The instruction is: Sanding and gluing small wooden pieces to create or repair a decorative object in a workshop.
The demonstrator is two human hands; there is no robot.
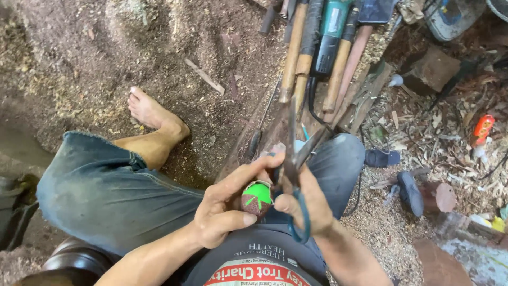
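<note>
Head view looks straight down on my lap, and I take the small round wooden piece (257,197) as my landmark: brown, with a bright green patch on its upper face shaped roughly like a star. My left hand (227,206) is curled around it, thumb below and fingers over the top, gripping it above my thighs. Just right of it, my right hand (307,204) is closed on a pair of scissors (296,169); the teal handle loop hangs below my fingers, and the dark blades stand open, pointing up and away from the piece.

Below the piece, my shirt shows a red band of print with white lettering, seen upside down. Beyond the piece, past the blades, a row of wooden-handled tools (296,53) lies side by side, with a teal and black power tool (330,37) among them. Far right of the piece, a small orange-red bottle (482,130) lies in wood chips. Nearer on that side, dark sandals (410,191) rest on the shavings. Left of the piece, my bare foot (153,114) rests on sawdust-covered ground.

The scissors partly cover the piece's right edge.
</note>
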